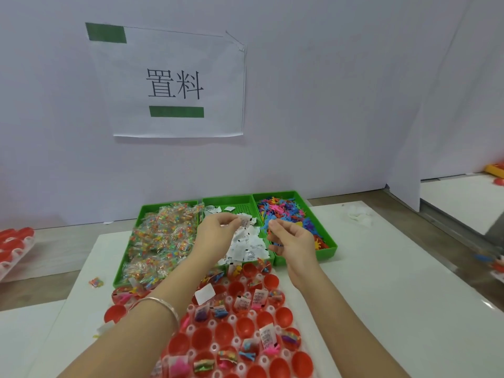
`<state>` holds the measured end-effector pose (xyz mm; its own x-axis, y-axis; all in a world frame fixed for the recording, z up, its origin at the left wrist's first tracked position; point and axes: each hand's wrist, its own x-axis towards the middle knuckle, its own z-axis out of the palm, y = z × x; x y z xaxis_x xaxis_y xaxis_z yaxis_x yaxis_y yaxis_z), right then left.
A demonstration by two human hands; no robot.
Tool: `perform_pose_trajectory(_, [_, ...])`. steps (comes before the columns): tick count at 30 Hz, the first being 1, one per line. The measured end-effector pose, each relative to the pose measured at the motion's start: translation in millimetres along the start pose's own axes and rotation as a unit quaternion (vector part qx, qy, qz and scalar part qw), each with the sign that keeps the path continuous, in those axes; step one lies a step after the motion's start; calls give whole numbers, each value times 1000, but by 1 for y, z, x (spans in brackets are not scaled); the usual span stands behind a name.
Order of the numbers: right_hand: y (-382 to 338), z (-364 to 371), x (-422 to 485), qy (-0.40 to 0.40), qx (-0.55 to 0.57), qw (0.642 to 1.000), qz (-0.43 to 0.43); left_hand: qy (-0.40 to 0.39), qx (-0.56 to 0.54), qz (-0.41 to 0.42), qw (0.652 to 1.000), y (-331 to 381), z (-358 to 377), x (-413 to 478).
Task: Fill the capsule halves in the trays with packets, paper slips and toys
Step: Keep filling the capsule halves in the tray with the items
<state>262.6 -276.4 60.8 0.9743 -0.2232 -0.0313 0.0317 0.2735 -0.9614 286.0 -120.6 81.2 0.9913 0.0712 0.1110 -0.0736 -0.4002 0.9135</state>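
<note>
Two hands hover over the bin [229, 199] of paper slips [249, 245]: the left hand [218, 230] pinches one slip [243, 221], the right hand [293, 241] curls, its hold unclear. Part-filled capsule halves [226, 334] sit in the tray [234, 319] just beside it.

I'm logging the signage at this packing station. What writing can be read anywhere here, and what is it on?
"置料": large black characters on the white paper sheet taped to the wall.
Paper slips, in the middle green tray and in the capsule halves: printed, but too small to read.
Nothing else shows legible text.
</note>
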Motion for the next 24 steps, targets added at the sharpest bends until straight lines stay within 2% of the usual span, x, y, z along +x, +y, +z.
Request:
perform_pose_trajectory(6, [3, 9, -6, -8, 46, 999, -13, -51, -120, -35, 991, -4, 0, -15])
perform_pose_trajectory(15, [5, 11, -17, -28, -92, 994, -55, -48, -237, -91, 966, -2, -1, -36])
perform_pose_trajectory(21, [5, 14, -20, -56, -96, 994, -19, -75, -250, -94, 961, 3, -3, -41])
perform_pose_trajectory(24, [3, 14, -20, -72, -105, 992, -16, -82, -218, -48, 971, -2, -6, -43])
